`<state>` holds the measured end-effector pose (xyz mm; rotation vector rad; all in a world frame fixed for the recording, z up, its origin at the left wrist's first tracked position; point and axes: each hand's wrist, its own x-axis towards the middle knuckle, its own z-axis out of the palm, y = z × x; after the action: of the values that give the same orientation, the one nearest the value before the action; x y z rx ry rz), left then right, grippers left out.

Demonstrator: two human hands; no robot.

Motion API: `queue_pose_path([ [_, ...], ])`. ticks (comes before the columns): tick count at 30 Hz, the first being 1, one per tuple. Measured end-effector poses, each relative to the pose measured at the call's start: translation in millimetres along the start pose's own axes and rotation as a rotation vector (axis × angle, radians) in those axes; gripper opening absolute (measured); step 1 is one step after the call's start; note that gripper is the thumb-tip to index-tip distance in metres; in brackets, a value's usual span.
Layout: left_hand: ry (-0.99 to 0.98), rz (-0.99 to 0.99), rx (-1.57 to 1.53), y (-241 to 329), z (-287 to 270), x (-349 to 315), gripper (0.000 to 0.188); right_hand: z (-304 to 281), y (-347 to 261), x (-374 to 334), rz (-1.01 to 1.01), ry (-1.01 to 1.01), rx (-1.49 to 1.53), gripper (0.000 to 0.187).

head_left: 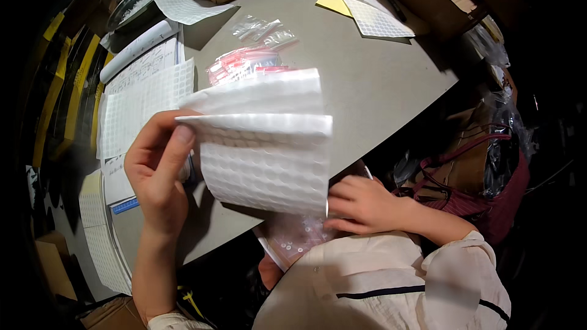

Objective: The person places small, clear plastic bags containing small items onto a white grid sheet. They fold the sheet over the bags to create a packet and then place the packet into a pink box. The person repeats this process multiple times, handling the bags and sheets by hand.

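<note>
Left hand [162, 168] pinches white sheet [266, 174] | right hand [362, 205] at edge, grip unclear | sheet partly hides bags [243, 61]

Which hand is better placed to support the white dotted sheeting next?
Probably the left hand: it pinches the white dotted sheeting at its left edge; the right hand is at the lower right corner, its grip unclear.

Folded sheet [266, 177]: white, rows of pale round dots. Surface [379, 85] under it: plain grey. Beyond it: clear bags [244, 61] with red strips. Beyond-right of it: white sheet, grey dot grid [376, 19], over yellow card [334, 2]. Left of it: off-white sticker page [147, 93], pale dot rows; farther left, black-and-yellow banded stack [76, 95]. Right of it: maroon bag [510, 177]. Nearer than it: cream shirt [367, 269], dark stripe.
</note>
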<state>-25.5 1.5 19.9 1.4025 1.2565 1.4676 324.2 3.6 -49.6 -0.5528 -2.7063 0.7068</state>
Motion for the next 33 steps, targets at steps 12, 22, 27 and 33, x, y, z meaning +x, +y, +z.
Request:
queue_pose_path([
  [12, -0.143, -0.029, 0.037, 20, 21, -13, 0.017, -84, -6, 9, 0.256, 0.535, 0.45, 0.021],
  [22, -0.129, -0.18, -0.089, 19, 21, -13, 0.016, -75, -15, 77, 0.05, 0.489, 0.099, 0.036],
  [27, -0.169, -0.273, -0.105, 22, 29, -10, 0.014, -65, -5, 80, 0.145, 0.547, 0.244, 0.02],
  [33, -0.14, -0.264, -0.023, 12, 24, -11, 0.014, -68, -5, 90, 0.145, 0.463, 0.312, 0.022],
])
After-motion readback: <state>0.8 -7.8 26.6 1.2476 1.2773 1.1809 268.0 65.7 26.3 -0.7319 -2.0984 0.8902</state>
